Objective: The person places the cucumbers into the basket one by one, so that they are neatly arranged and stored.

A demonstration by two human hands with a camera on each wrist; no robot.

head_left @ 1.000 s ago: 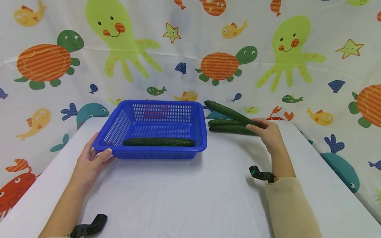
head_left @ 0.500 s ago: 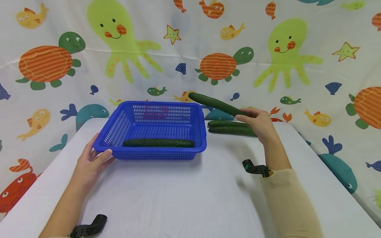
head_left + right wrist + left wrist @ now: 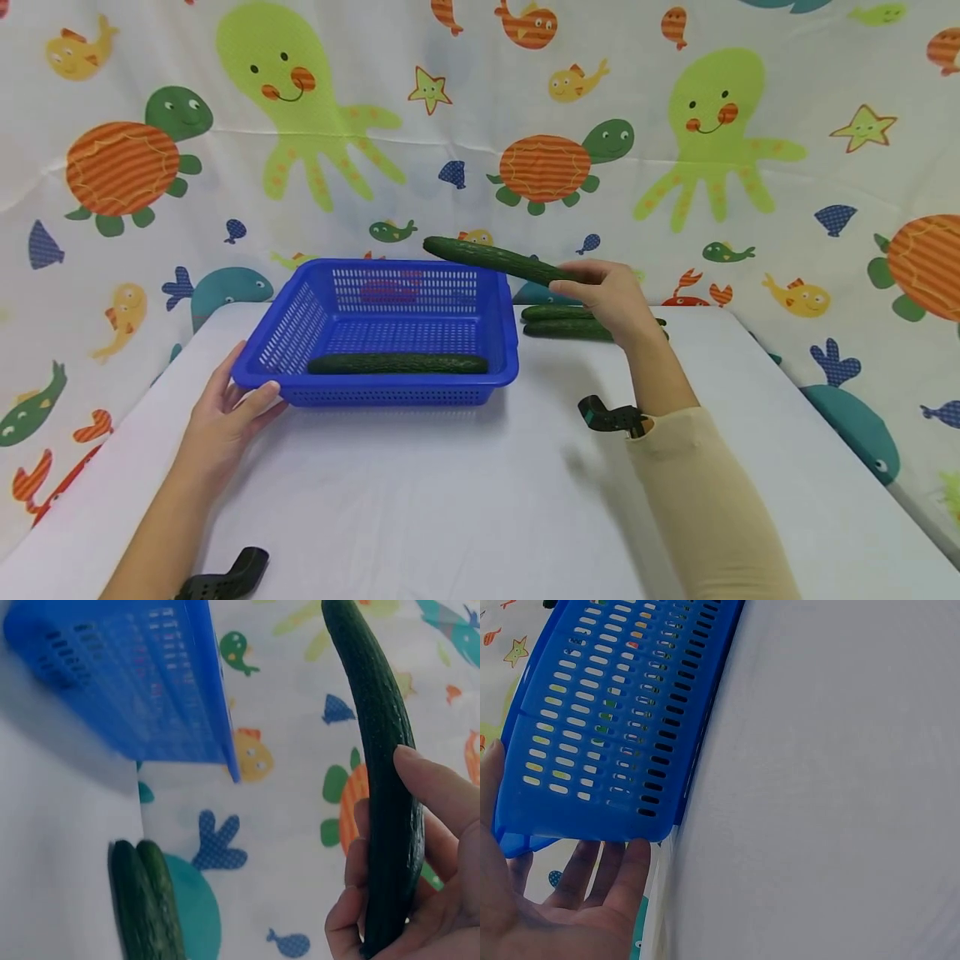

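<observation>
A rectangular blue plastic basket (image 3: 397, 380) with slotted walls stands on the desk (image 3: 420, 500), left of centre, with one inner cucumber (image 3: 397, 363) lying along its near side. The left hand (image 3: 225, 417) grips its near left corner, thumb at the rim. The right hand (image 3: 611, 292) pinches a raised cucumber (image 3: 487, 256), dark green and slightly curved, by its right end; in the head view it crosses the far rim. Two more cucumbers (image 3: 562, 330) lie side by side right of the basket. Beyond the white desk hangs cloth (image 3: 465, 83) printed with sea animals.
</observation>
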